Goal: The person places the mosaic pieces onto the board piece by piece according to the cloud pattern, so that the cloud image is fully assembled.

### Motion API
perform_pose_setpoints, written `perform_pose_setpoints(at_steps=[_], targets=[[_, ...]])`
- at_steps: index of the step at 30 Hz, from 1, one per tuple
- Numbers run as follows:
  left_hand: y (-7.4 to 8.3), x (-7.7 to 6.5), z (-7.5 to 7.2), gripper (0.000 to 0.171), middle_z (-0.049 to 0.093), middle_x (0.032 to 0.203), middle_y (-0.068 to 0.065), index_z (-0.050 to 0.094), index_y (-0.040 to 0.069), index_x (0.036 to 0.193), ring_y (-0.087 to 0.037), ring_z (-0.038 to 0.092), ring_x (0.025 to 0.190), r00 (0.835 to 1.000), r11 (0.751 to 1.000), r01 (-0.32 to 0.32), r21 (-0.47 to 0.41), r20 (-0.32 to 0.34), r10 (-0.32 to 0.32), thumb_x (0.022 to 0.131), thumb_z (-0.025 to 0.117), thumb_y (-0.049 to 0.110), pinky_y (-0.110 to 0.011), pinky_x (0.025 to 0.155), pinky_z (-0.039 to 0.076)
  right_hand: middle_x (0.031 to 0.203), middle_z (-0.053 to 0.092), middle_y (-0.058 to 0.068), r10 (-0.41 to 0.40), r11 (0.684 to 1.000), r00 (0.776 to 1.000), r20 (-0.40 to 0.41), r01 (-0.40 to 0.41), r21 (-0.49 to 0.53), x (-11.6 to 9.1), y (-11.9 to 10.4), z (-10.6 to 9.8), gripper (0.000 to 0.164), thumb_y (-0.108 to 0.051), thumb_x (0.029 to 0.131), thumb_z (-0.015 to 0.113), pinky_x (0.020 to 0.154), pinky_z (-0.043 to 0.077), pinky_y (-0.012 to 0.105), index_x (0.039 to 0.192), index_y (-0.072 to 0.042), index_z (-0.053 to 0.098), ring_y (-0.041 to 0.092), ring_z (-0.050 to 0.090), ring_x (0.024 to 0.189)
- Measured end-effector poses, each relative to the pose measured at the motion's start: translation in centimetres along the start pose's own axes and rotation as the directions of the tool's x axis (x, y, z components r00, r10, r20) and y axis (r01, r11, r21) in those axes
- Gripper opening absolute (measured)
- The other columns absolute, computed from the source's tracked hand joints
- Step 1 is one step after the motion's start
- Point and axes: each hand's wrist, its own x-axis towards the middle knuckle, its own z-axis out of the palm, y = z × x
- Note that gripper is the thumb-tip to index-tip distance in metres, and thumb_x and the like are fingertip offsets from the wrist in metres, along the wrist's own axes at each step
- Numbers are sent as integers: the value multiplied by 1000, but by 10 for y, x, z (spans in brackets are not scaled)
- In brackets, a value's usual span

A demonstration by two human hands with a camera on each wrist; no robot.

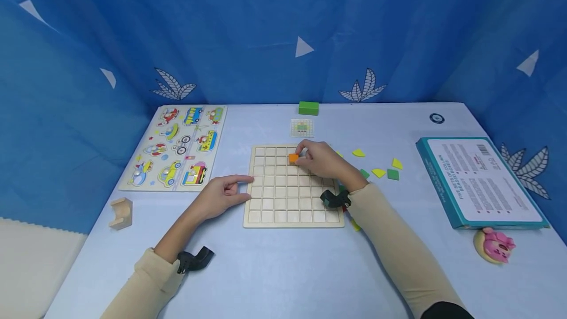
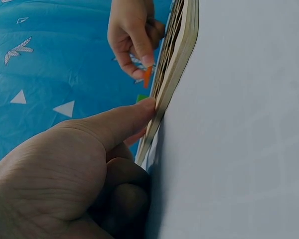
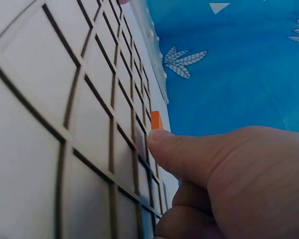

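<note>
A wooden grid board (image 1: 267, 216) with square cells lies flat on the table. My right hand (image 1: 322, 158) pinches an orange square tile (image 1: 293, 159) between thumb and finger over the board's upper rows. In the right wrist view the orange tile (image 3: 156, 120) stands out past the thumb tip, near the grid. My left hand (image 1: 221, 193) stays at the board's left side, its extended thumb and index finger touching the edge. Seen from the left wrist, the thumb (image 2: 132, 122) presses against the board's rim, while the other fingers are bent below it.
Several yellow and green pieces (image 1: 393, 174) lie right of the board, some hidden under my right arm. Behind it are a pattern card (image 1: 302, 128) and a green block (image 1: 308, 108). A vehicle puzzle (image 1: 150, 161), a wooden holder (image 1: 121, 213), a boxed set (image 1: 487, 181) and a pink figurine (image 1: 495, 246) stand around.
</note>
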Motion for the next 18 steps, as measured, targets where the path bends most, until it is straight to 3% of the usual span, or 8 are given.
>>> perform_pose_setpoints(at_steps=[18], targets=[[0,1,0,41,37,63,5,70,15,130,-8,34,55,1000,1000,8,-13,0,-8,91,80,24,-26,60,35,60,45,0,34,997,998,-45,-37,-61,2,-1,10,22,-24,99,68,53,33,31,117,-12,62,15,38,49]])
